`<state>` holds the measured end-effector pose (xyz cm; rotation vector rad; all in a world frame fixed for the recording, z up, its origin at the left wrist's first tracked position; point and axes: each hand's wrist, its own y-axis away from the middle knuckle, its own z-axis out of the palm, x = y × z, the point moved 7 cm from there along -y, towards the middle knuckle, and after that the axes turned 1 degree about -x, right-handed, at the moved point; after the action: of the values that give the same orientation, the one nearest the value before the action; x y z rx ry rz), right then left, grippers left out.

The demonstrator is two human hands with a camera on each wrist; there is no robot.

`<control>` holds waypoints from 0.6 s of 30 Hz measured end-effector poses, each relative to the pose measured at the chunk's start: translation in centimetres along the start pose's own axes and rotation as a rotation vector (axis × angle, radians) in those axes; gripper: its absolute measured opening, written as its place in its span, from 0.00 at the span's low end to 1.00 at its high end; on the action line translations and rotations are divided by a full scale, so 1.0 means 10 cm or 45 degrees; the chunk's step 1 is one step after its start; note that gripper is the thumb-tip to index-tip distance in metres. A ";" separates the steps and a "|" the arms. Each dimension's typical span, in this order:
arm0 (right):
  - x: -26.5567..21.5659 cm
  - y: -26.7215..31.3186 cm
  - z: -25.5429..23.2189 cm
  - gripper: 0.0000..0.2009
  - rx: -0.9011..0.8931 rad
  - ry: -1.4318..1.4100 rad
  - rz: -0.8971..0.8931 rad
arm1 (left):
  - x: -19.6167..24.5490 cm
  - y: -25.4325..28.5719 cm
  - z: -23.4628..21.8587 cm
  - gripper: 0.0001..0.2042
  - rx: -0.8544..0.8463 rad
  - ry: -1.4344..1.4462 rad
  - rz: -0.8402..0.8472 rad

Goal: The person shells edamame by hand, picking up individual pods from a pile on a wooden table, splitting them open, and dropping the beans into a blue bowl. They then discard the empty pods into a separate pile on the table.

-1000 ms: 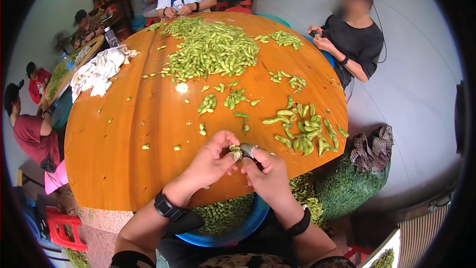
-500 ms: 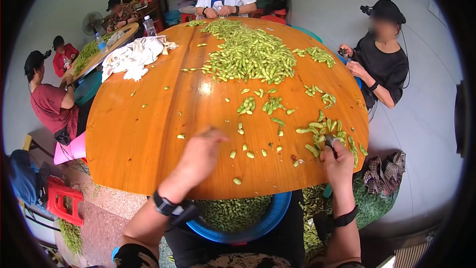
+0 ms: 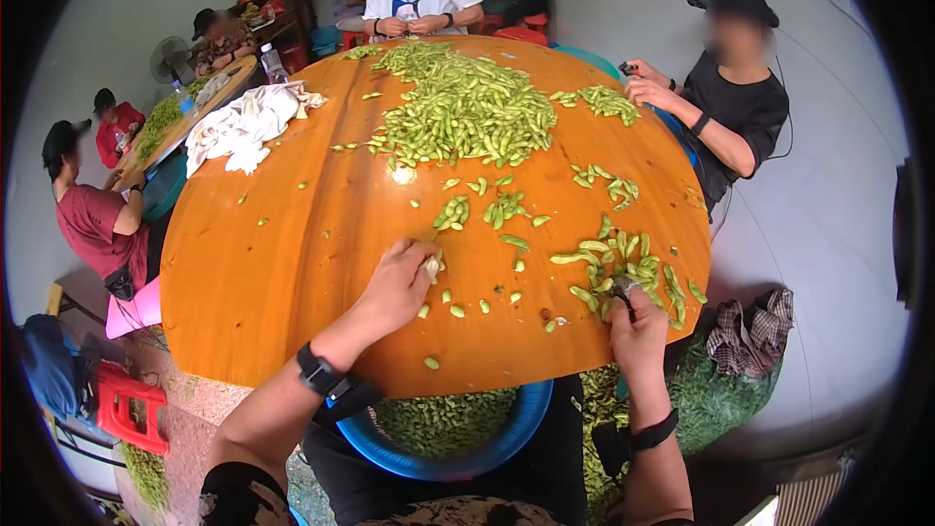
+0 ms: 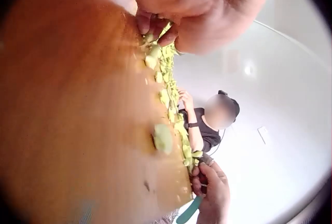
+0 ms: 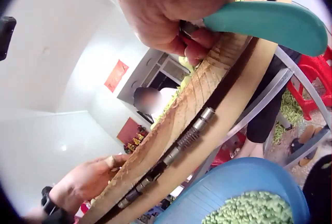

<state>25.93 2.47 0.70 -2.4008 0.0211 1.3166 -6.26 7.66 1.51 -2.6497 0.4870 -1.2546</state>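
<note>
Here, my right hand point(image 3: 638, 329) grips a curved teal-handled tool point(image 5: 270, 23), plump green pods point(image 3: 623, 253) just beyond (left hand point(image 3: 392, 290): can't tell).

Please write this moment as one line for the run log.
left hand: at table, near loose beans | right hand: grips teal-handled tool, beside green pods | blue basin: below table edge, holds beans

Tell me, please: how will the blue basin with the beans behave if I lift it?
The blue basin is probably heavy, since a broad layer of beans covers its bottom. The beans look loose, so they may slide if it tilts. Its smooth wall looks like plastic and might flex slightly.
</note>
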 end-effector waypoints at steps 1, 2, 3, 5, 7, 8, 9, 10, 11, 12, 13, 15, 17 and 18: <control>0.03 0.00 0.01 0.06 -0.023 -0.030 0.048 | -0.02 -0.08 0.06 0.07 0.050 -0.135 0.039; 0.08 0.00 0.01 0.08 -0.045 -0.061 0.095 | -0.01 -0.14 0.11 0.07 0.101 -0.269 0.079; 0.17 -0.01 0.03 0.09 -0.057 -0.163 0.142 | 0.03 -0.15 0.16 0.07 0.091 -0.265 0.086; 0.17 -0.01 0.02 0.06 -0.024 -0.224 0.129 | 0.13 -0.14 0.38 0.05 -0.174 -0.176 0.124; 0.15 -0.02 0.02 0.05 -0.019 -0.292 0.088 | 0.32 -0.05 0.43 0.05 -0.296 -0.158 0.153; 0.14 -0.02 0.01 0.05 -0.012 -0.301 0.089 | 0.43 -0.01 0.46 0.04 -0.411 -0.137 0.174; 0.14 -0.02 0.01 0.05 -0.040 -0.303 0.117 | 0.48 -0.03 0.41 0.06 -0.375 -0.268 0.176; 0.15 -0.02 0.01 0.06 -0.070 -0.305 0.147 | 0.46 -0.09 0.39 0.06 -0.379 -0.275 0.181; 0.16 -0.02 0.00 0.06 -0.065 -0.310 0.148 | 0.46 -0.21 0.27 0.07 -0.215 -0.430 0.276; 0.17 -0.02 0.00 0.06 -0.077 -0.283 0.156 | 0.48 -0.33 0.16 0.08 -0.047 -0.582 0.368; 0.18 -0.02 0.01 0.07 -0.090 -0.255 0.164 | 0.42 -0.45 0.12 0.09 -0.025 -0.570 0.315; 0.19 -0.01 0.01 0.07 -0.093 -0.275 0.164 | 0.25 -0.66 0.14 0.09 -0.082 -0.626 0.300; 0.18 -0.02 -0.01 0.08 -0.093 -0.292 0.168 | 0.16 -0.73 0.20 0.08 -0.142 -0.679 0.288; 0.19 -0.02 -0.01 0.06 -0.098 -0.295 0.203 | 0.18 -0.73 0.19 0.08 -0.108 -0.680 0.285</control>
<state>27.10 2.93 -0.68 -2.3335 0.1003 1.6908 -2.15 13.88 3.69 -2.7463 0.7238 -0.4429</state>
